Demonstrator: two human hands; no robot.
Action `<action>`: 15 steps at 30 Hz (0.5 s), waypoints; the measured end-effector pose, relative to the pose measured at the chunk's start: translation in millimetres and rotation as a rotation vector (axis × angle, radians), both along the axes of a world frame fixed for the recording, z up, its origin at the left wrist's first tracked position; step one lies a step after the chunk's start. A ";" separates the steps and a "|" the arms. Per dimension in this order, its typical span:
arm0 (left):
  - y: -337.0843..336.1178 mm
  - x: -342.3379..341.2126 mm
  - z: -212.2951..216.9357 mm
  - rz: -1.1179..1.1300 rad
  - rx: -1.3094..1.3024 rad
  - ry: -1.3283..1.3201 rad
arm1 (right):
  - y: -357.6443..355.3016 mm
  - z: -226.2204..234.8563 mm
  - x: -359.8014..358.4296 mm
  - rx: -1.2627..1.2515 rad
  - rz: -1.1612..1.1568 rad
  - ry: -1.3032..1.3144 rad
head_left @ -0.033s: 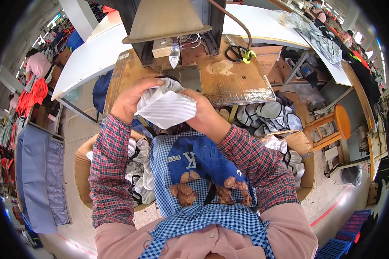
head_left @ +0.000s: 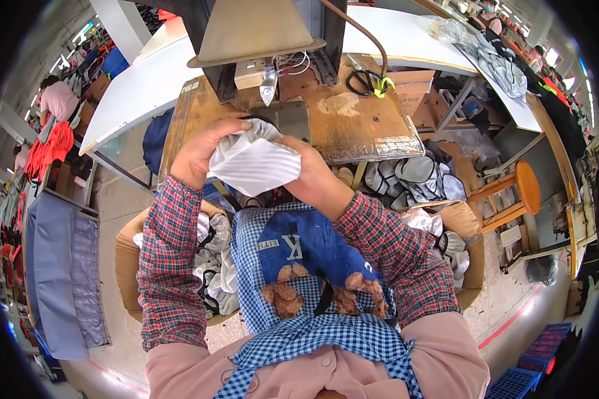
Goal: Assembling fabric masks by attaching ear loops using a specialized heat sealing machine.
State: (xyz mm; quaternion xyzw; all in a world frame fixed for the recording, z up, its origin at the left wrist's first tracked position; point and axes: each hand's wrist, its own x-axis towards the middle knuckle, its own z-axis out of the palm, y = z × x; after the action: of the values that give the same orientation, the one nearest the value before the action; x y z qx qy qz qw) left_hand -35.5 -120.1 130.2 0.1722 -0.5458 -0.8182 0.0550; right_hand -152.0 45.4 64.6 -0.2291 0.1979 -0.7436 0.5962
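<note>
In the head view, the left hand point(head_left: 203, 156) and the right hand point(head_left: 319, 176) both grasped a white striped cloth piece point(head_left: 256, 165) with a dark edge, the left at its left side, the right at its right. The piece was over the front edge of the wooden tabletop point(head_left: 359, 130), left of middle; whether it touched the wood could not be told.

Dark handwritten-looking lettering ran along the tabletop's front edge, just right of the piece. A small mark at the far left corner was too small to read. The apron point(head_left: 246, 292) bore pale capital letters on its blue panel, one large, with a smaller row beside it.

Scissors point(head_left: 361, 81) with a yellow tie lay near the tabletop's far right corner. Cardboard boxes of cloth stood to either side, the left box point(head_left: 130, 266) and the right box point(head_left: 471, 279).
</note>
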 end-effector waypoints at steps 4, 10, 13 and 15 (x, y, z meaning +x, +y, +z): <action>8.7 -0.9 9.3 0.159 0.003 0.023 | -8.8 -0.3 0.2 0.014 -0.036 -0.036; -4.0 -7.9 5.2 0.182 0.014 0.022 | -13.8 3.0 -1.0 0.035 -0.060 -0.063; -6.8 -12.3 5.7 0.186 0.026 0.030 | -15.5 5.0 -3.6 0.047 -0.059 -0.078; -9.7 -14.6 6.2 0.178 0.022 0.034 | -15.1 7.3 -4.5 0.043 -0.066 -0.068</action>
State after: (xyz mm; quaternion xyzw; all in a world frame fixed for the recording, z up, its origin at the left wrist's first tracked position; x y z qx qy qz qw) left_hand -50.2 -129.8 136.4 0.2067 -0.5183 -0.8188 0.1349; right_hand -156.6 30.2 71.9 -0.1840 0.2009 -0.7659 0.5824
